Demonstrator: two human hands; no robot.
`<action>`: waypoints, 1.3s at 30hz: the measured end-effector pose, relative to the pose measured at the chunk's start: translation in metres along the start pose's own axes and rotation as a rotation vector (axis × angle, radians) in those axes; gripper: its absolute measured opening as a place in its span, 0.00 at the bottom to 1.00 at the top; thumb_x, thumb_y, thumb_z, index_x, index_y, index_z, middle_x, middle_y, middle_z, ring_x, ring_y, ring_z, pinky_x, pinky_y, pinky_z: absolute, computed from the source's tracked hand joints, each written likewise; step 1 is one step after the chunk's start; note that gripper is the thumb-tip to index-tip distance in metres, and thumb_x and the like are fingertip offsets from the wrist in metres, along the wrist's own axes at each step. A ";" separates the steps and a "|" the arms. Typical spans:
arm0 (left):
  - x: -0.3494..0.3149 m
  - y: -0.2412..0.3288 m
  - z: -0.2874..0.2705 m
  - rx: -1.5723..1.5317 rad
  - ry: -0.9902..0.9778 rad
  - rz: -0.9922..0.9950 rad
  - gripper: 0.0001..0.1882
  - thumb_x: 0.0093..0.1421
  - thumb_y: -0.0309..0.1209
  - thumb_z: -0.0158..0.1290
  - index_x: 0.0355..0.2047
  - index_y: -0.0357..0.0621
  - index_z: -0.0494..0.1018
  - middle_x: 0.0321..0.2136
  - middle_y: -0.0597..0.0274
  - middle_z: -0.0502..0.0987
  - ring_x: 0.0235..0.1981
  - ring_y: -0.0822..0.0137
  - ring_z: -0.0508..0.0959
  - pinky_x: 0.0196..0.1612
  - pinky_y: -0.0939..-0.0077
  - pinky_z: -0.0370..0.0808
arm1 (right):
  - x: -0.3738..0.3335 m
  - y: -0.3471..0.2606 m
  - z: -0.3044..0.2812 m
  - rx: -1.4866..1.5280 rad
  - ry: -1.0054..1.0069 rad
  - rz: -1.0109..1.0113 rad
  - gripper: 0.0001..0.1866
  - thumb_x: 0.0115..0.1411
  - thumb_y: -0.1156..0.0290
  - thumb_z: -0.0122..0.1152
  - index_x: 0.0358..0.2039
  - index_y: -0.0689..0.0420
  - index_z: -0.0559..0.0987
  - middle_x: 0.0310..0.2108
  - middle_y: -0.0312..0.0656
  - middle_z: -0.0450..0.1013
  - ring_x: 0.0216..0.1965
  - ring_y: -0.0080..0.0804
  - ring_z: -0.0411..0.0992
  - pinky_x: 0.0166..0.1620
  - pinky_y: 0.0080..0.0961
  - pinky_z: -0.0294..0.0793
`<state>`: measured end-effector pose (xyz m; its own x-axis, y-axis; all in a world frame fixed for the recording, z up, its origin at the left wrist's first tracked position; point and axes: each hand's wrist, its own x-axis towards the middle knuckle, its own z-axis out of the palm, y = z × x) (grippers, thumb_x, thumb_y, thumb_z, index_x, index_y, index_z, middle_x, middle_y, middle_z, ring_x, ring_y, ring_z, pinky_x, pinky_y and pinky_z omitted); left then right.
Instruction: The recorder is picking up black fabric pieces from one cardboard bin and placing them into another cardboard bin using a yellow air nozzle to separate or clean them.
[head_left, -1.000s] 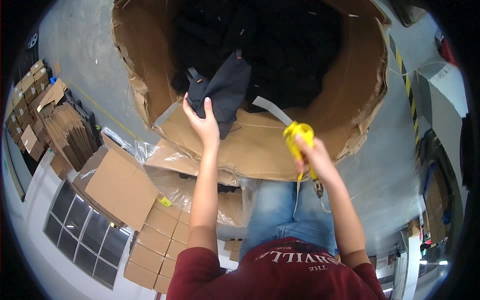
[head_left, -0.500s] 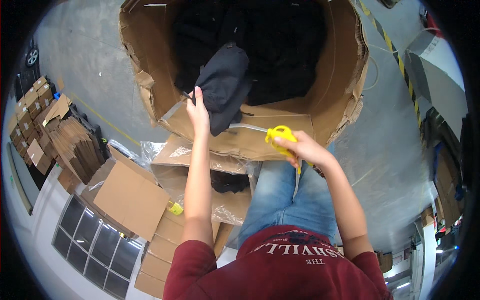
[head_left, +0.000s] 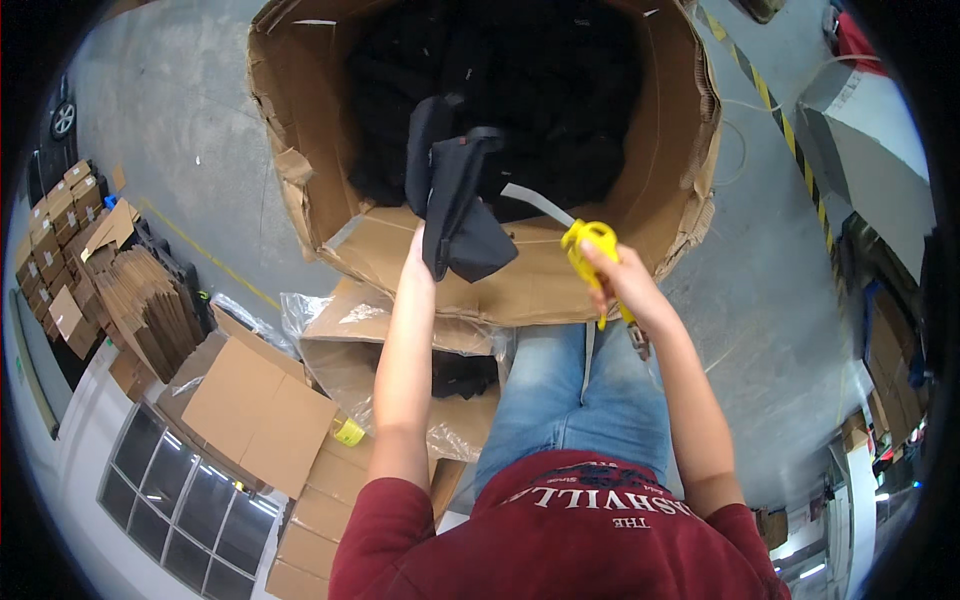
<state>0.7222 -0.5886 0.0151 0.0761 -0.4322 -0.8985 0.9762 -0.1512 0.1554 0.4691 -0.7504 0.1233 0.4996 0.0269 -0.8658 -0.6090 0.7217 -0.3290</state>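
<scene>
My left hand is closed on a folded black fabric item, perhaps a garment or pouch, at the near edge of a big cardboard box. The cloth hides most of the fingers. To its right, my right hand grips a yellow air blow gun by the handle. Its curved pale nozzle points up and left, with the tip just to the right of the cloth and apart from it. A metal fitting shows below the hand. Inside the box lies a heap of black fabric items.
Below the big box stands a smaller carton lined with clear plastic, with black cloth inside. Flattened cardboard and stacked cartons are at the left. Yellow-black floor tape runs along the right, near a grey-white block.
The black fabric item has turned and folded over in my left hand, which has shifted slightly right. The blow gun has moved a little up and right, its nozzle now tilted more upward.
</scene>
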 end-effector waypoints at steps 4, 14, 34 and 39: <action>-0.003 0.002 -0.014 -0.237 -0.664 -0.488 0.19 0.61 0.36 0.47 0.50 0.40 0.65 0.25 0.67 0.73 0.15 0.78 0.67 0.17 0.88 0.65 | -0.001 -0.010 0.011 0.053 0.242 -0.063 0.21 0.60 0.48 0.50 0.30 0.57 0.70 0.13 0.32 0.64 0.13 0.19 0.64 0.17 0.15 0.65; -0.051 0.034 0.016 1.732 0.415 0.507 0.28 0.51 0.46 0.58 0.46 0.43 0.64 0.30 0.48 0.78 0.30 0.50 0.78 0.32 0.62 0.73 | -0.003 -0.013 -0.015 -0.063 -0.116 0.081 0.20 0.60 0.50 0.51 0.29 0.57 0.71 0.14 0.32 0.65 0.12 0.18 0.64 0.17 0.14 0.63; -0.071 0.004 0.069 0.748 0.032 0.058 0.21 0.65 0.42 0.40 0.48 0.38 0.67 0.44 0.56 0.75 0.42 0.69 0.75 0.47 0.74 0.70 | 0.005 0.013 -0.072 -0.001 0.292 0.029 0.18 0.60 0.54 0.54 0.29 0.58 0.73 0.15 0.31 0.68 0.12 0.13 0.56 0.16 0.13 0.53; 0.182 0.015 0.047 0.143 0.515 -0.002 0.62 0.39 0.67 0.57 0.65 0.51 0.39 0.64 0.43 0.38 0.63 0.41 0.43 0.57 0.32 0.45 | 0.011 0.009 -0.052 0.101 0.327 0.034 0.12 0.61 0.61 0.53 0.35 0.58 0.74 0.19 0.27 0.67 0.18 0.12 0.60 0.21 0.12 0.58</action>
<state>0.7410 -0.7114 -0.1273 0.1991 0.0548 -0.9784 0.9418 -0.2867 0.1756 0.4372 -0.7794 0.0909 0.2467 -0.1594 -0.9559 -0.5497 0.7893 -0.2735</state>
